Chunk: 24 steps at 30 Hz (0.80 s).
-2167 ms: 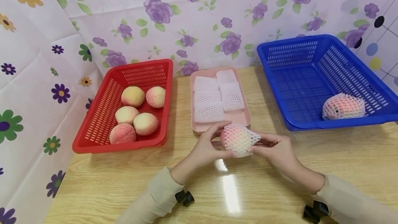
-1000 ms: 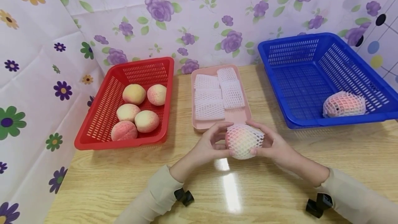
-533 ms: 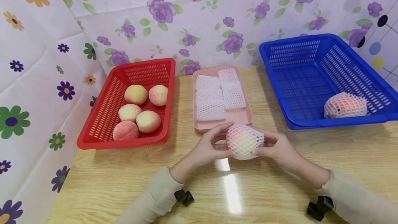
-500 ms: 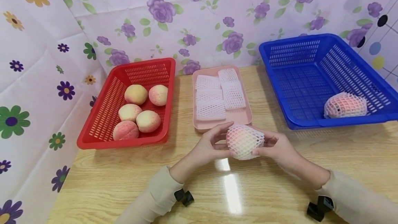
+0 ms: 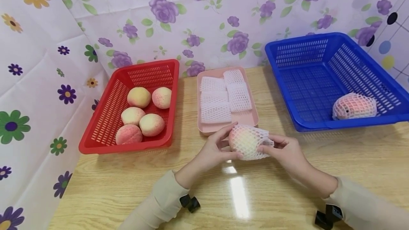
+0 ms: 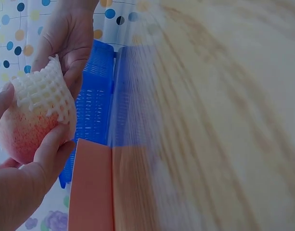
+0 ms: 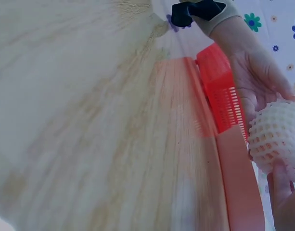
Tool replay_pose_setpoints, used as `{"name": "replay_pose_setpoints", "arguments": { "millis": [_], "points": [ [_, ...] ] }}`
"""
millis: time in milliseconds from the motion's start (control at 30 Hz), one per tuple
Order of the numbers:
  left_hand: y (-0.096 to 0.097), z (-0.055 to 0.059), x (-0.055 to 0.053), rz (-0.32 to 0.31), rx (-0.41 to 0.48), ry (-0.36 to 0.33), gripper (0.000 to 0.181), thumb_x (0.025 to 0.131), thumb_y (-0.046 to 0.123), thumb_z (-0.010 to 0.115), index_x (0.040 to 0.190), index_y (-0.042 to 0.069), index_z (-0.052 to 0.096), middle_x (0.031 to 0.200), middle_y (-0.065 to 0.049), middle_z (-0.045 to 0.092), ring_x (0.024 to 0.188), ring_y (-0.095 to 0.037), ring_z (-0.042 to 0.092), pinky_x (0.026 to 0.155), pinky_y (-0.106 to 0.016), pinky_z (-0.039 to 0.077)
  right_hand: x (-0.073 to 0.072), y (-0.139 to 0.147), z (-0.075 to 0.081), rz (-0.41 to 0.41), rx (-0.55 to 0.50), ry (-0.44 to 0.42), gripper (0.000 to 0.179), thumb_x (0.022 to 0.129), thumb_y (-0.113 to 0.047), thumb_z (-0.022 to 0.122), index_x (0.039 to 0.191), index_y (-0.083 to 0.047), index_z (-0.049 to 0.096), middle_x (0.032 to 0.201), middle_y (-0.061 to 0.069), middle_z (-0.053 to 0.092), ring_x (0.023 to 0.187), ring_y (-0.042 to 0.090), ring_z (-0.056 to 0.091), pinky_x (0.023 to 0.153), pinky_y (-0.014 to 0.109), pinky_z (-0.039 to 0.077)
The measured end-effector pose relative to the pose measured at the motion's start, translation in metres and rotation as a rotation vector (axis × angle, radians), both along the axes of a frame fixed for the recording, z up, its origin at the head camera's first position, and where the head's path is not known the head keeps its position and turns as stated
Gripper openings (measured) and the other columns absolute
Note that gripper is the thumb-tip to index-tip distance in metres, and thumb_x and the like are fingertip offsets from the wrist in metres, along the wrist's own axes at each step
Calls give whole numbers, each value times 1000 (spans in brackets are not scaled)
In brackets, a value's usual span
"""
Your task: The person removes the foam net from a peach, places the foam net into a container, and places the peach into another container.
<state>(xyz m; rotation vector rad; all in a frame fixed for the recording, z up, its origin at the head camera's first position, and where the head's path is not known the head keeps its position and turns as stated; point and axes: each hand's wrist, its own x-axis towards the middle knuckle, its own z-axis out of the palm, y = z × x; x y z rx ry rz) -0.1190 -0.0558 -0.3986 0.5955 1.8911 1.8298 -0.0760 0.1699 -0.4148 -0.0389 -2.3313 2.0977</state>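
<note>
Above the table, before the pink tray, a peach [image 6: 25, 129] sits inside a white foam fruit net [image 5: 247, 144]. My left hand [image 5: 213, 151] grips the peach from its left side, thumb low and fingers behind. With thumb and fingers, my right hand [image 5: 288, 153] pinches the loose right end of the foam net. In the left wrist view red-speckled skin shows bare below the net's edge. The right wrist view shows the net [image 7: 276, 137] stretched over the fruit, partly cut off by the frame.
A red basket [image 5: 126, 148] with several bare peaches stands at left. The pink tray [image 5: 246, 119] holds several folded foam nets [image 5: 215, 112]. In the blue basket [image 5: 322, 127] at right lies a netted peach [image 5: 354, 106]. A flowered cloth [image 5: 204, 20] hangs behind.
The peach has tilted and shifted slightly left and up over the last half second. My right hand's thumb now bunches the net's end, which sticks out further right.
</note>
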Motion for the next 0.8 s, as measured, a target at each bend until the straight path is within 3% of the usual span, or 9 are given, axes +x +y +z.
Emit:
{"name": "replay_pose_setpoints", "arguments": {
  "millis": [167,367,567,700,800],
  "points": [
    [1,1,0,66,-29,0,80,73,-11,74,143,10,41,141,-13,45,114,-27,56,94,-31,53,-2,-3,3,-60,49,-15,33,78,-7,77,104,10,67,69,-13,59,64,2,48,52,14,46],
    [-2,5,1,66,-32,-28,81,73,-8,75,144,13,41,141,-12,46,115,-25,56,96,-33,52,-4,-5,4,-115,-3,-14,26,77,0,74,99,13,67,71,-14,66,66,0,59,58,15,54],
    [-6,8,1,69,-29,-45,75,76,-8,73,143,12,42,135,-16,50,111,-25,58,95,-35,52,-5,-5,6,-139,18,-7,22,78,1,73,95,14,68,67,-16,65,64,0,58,56,15,53],
    [-6,9,1,83,-18,-47,70,79,-7,70,142,7,42,135,-18,49,110,-24,58,92,-32,54,-5,-5,9,-107,-35,8,8,83,-4,71,88,-8,74,71,-15,67,67,0,60,59,15,54],
    [-6,10,1,101,-9,-50,69,80,-6,70,142,5,40,136,-19,48,115,-25,57,92,-31,54,-3,-6,9,-41,-165,19,22,88,-4,65,87,-24,73,80,-12,70,74,1,63,66,15,56]
  ]
}}
